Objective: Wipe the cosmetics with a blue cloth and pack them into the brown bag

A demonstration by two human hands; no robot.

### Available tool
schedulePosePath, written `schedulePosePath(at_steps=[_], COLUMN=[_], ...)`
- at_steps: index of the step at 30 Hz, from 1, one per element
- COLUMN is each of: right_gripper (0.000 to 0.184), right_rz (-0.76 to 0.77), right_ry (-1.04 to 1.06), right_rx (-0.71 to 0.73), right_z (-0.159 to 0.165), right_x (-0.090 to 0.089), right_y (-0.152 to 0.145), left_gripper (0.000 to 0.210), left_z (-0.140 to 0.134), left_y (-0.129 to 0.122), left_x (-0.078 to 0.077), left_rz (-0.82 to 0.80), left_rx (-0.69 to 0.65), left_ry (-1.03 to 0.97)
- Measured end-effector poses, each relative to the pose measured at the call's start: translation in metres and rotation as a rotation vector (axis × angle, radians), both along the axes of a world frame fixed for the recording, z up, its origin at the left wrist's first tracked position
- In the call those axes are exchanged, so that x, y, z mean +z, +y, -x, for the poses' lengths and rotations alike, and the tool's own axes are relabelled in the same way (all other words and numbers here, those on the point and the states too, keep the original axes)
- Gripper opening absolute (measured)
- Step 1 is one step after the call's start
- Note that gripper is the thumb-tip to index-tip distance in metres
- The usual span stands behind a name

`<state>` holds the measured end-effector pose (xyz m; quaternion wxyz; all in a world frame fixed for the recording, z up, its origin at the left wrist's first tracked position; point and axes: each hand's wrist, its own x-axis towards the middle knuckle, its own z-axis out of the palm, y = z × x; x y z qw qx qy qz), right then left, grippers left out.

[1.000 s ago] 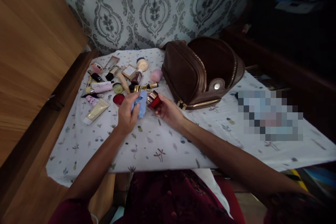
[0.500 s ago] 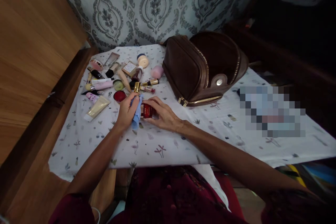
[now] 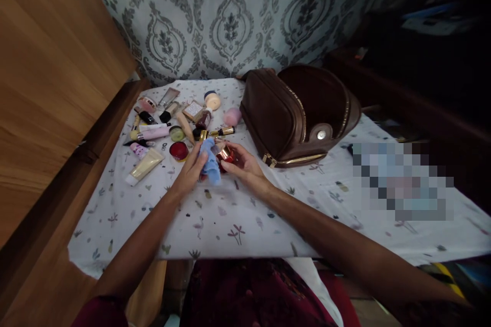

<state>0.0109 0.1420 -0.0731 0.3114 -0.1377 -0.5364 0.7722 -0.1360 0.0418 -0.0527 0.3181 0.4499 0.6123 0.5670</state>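
Note:
My left hand [image 3: 193, 167] is closed on a crumpled blue cloth [image 3: 210, 162], pressing it toward a small red cosmetic bottle with a shiny gold cap [image 3: 223, 152]. Fingers of my right hand [image 3: 248, 169] wrap round that bottle, which is tilted with its gold end up. The cloth hides part of the bottle. Just beyond my hands lie a gold lipstick tube [image 3: 223, 132] and another gold-capped item [image 3: 203, 136]. A round red tin [image 3: 178, 150] sits to the left of my left hand.
Several cosmetics, among them a cream tube [image 3: 143, 167], a green-topped jar [image 3: 177, 134] and a pink sponge [image 3: 232, 116], are spread over the printed tablecloth [image 3: 215, 230]. An unzipped brown bag [image 3: 274, 112] stands to the right. A wooden panel [image 3: 65, 56] rises at the left.
My right hand has turned the red bottle, so its gold cap now shows instead of its label. The cloth has come across the bottle. The view has tipped slightly upward.

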Motion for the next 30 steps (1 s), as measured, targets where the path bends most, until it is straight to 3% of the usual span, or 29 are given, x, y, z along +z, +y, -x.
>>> schedulePosePath(at_steps=[3,7,13,18,21,24,26,30], right_gripper=[0.068,0.068,0.054,0.054,0.055,0.058,0.056,0.049], right_rz=[-0.015,-0.001,0.102,0.233,0.265,0.191,0.165,0.259], right_ry=[0.018,-0.033,-0.037,0.029,0.025,-0.018,-0.045,-0.066], right_rx=[0.008,0.102,0.144,0.13,0.071,0.053,0.065,0.147], right_z=[0.001,-0.001,-0.004,-0.004,-0.003,-0.001,0.0,-0.001], right_x=[-0.003,-0.003,0.008,0.012,0.01,0.005,0.003,0.002], right_y=[0.002,0.006,0.009,0.007,0.007,0.006,0.006,0.005], left_gripper=[0.056,0.043,0.037,0.043,0.05,0.062,0.061,0.054], left_z=[-0.002,-0.002,0.001,0.0,-0.003,-0.007,-0.007,-0.007], left_y=[-0.002,-0.002,0.001,0.003,0.002,0.001,0.0,-0.001], left_x=[0.003,0.001,-0.006,-0.009,-0.011,-0.011,-0.012,-0.013], left_rz=[-0.04,-0.033,-0.137,-0.113,-0.141,-0.162,-0.141,-0.145], left_rx=[-0.044,0.004,0.094,0.159,0.089,-0.033,-0.027,0.05], left_ry=[0.164,0.287,0.174,0.066,0.187,0.348,0.401,0.417])
